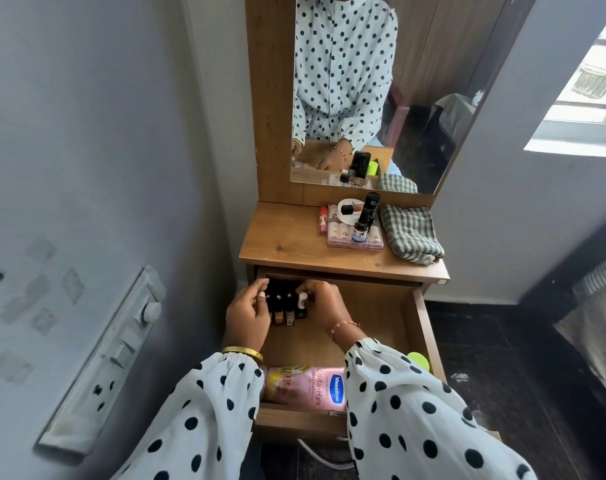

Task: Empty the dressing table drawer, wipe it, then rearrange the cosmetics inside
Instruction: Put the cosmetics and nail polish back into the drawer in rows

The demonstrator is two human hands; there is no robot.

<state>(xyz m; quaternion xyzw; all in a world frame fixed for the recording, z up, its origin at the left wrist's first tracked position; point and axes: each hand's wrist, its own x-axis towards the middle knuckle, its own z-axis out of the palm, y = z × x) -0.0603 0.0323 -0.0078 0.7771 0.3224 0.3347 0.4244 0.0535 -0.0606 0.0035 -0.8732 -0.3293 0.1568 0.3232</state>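
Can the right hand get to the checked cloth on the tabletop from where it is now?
Probably yes: the right hand is in the open drawer, and the checked cloth lies uncovered on the tabletop's right side, nothing between.

My right sleeve (415, 410) covers one end of the pink lotion bottle (305, 389) and most of a lime-green lid (418, 361). My hands hide part of the small dark bottles (284, 306); their labels are too small to read. My arms are cut off by the bottom edge.
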